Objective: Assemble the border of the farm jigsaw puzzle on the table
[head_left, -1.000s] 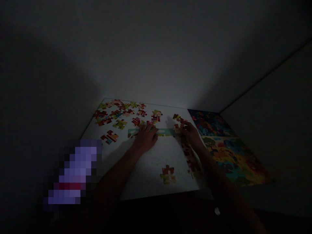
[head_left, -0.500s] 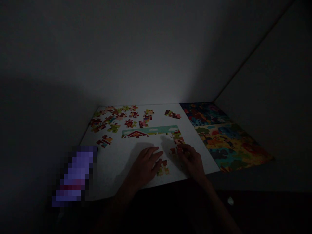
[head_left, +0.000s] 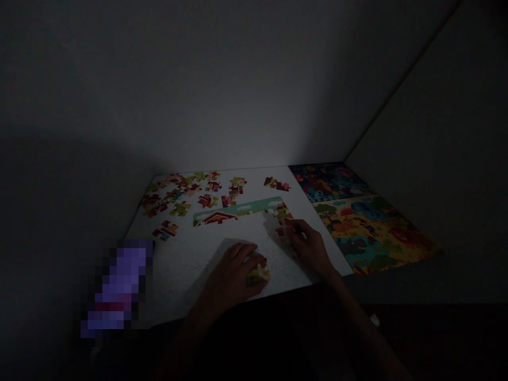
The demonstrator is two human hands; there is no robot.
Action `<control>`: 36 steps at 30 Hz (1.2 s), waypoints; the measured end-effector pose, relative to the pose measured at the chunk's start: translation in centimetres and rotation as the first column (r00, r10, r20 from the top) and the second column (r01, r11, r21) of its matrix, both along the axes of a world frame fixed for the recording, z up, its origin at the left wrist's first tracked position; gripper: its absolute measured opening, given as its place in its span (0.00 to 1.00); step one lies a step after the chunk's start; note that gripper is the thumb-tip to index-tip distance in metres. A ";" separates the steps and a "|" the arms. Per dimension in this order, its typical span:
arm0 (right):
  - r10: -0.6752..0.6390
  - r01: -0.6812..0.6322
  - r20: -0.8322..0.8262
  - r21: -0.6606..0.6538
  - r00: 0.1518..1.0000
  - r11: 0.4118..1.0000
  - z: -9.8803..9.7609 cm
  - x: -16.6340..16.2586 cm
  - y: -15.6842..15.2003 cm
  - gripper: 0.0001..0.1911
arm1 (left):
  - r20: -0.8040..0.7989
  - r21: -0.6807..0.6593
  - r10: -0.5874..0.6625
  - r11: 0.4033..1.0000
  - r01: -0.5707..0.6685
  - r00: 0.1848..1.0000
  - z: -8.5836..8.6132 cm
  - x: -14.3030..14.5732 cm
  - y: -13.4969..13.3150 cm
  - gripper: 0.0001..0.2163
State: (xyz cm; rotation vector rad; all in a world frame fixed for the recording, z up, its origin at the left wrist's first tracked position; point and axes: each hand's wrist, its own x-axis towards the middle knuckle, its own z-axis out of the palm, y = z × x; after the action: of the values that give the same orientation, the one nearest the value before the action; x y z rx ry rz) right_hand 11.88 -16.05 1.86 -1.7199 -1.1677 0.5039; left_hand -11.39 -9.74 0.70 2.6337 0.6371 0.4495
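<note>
The assembled top strip of a jigsaw puzzle (head_left: 254, 205), with sky and a red roof, lies on the white table, and its right side turns down toward me. At that right side, my right hand (head_left: 311, 244) is closed, with thumb and fingertips pinching a reddish puzzle piece (head_left: 281, 234). My left hand (head_left: 234, 272) rests near the front edge, its fingers apart. A brown and green puzzle section (head_left: 259, 272) lies between its thumb and index finger, partly covered by them. Dim light hides the exact fit of the pieces.
Loose puzzle pieces (head_left: 174, 193) are heaped at the table's back left. A joined pair (head_left: 277, 183) lies at the back right, another small group (head_left: 165, 229) at left. Two finished colourful puzzles (head_left: 377, 233) cover the right side. A blurred purple object (head_left: 123, 280) stands at the left edge.
My right hand has moved slightly away from me with the piece, up the puzzle's right side. My left thumb and fingers have come down around the near section. The assembled strip has tilted slightly.
</note>
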 end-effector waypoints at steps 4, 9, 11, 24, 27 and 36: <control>0.029 -0.026 0.062 -0.044 0.998 0.999 0.8 -1.6 -1.5 0.14 | 0.026 0.002 0.044 0.999 -0.044 0.999 -0.4 0.1 0.0 0.15; 0.107 -0.100 0.078 -0.088 0.991 0.991 -0.7 -4.3 -2.7 0.13 | 0.036 0.011 0.088 0.996 -0.088 0.995 -0.5 0.2 -0.1 0.17; 0.090 -0.085 0.071 -0.069 0.993 0.994 -1.5 -4.7 -2.7 0.12 | 0.031 -0.003 0.095 0.995 -0.095 0.995 -0.3 0.3 0.0 0.17; 0.063 -0.047 0.254 -0.068 0.965 0.997 -2.7 -4.8 -2.8 0.13 | 0.036 -0.001 0.083 0.997 -0.083 0.996 -0.4 0.2 0.0 0.15; 0.065 -0.041 0.315 -0.081 0.947 0.996 -2.7 -4.9 -2.6 0.13 | 0.041 -0.007 0.081 0.997 -0.080 0.996 -0.5 0.2 0.0 0.14; 0.081 -0.043 0.428 -0.098 0.900 0.994 -2.3 -5.3 -2.3 0.09 | 0.030 -0.018 0.079 0.997 -0.078 0.996 -0.4 0.3 0.0 0.14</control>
State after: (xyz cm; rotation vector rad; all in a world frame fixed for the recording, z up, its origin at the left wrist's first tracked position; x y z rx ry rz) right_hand 6.54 -18.32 -0.44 -1.9335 -1.5365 0.2128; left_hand -11.12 -9.70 0.33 2.5876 0.7334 0.5048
